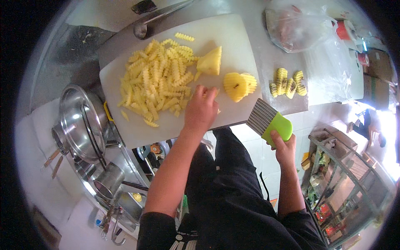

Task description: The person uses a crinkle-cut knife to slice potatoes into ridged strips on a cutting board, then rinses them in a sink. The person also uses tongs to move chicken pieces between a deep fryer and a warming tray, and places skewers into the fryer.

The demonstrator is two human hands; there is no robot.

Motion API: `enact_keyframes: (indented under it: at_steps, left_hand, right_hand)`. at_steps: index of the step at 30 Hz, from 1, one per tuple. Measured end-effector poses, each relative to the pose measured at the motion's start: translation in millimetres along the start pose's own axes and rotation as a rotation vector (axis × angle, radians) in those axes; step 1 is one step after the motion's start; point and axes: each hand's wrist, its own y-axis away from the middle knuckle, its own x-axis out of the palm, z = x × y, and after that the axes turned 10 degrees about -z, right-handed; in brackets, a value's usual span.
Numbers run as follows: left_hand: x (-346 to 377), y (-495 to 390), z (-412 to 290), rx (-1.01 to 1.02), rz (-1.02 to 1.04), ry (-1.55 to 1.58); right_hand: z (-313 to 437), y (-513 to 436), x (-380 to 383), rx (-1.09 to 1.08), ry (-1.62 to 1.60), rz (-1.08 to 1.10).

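My right hand (284,147) grips the green handle of a crinkle cutter (263,117), its corrugated metal blade tilted up beside the front right edge of the white cutting board (231,31). Over the board, my left hand (201,107) has its fingers curled around small potato pieces, which are mostly hidden. A heap of crinkle-cut potato strips (153,78) lies to its left. Just beyond my fingers is a peeled potato chunk (210,61). Ridged potato slices (239,86) rest to the right of the chunk, one with a dark spot.
Dark-spotted potato pieces (287,82) lie on the metal counter right of the board. Beyond them is a clear plastic bag (293,28). A ladle (140,30) lies behind the board. Left stand a steel bowl (73,115) and a sink (128,200). A metal rack (343,181) stands lower right.
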Motion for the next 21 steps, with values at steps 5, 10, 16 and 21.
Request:
enact_keyframes:
  at_steps: [5, 10, 16, 21]
  left_hand:
    - [-56, -28, 8, -0.198, -0.04, 0.099]
    - [-94, -65, 44, -0.132, -0.198, -0.178]
    - [-113, -33, 46, 0.08, -0.247, -0.38]
    - [-151, 72, 37, -0.256, -0.236, 0.037]
  right_hand:
    - [-11, -6, -5, 0.013, -0.03, -0.046]
    - [-12, -9, -9, -0.008, -0.082, -0.027]
    - [-4, -20, 56, -0.089, 0.034, 0.368]
    - [-5, -27, 125, 0.211, -0.328, 0.454]
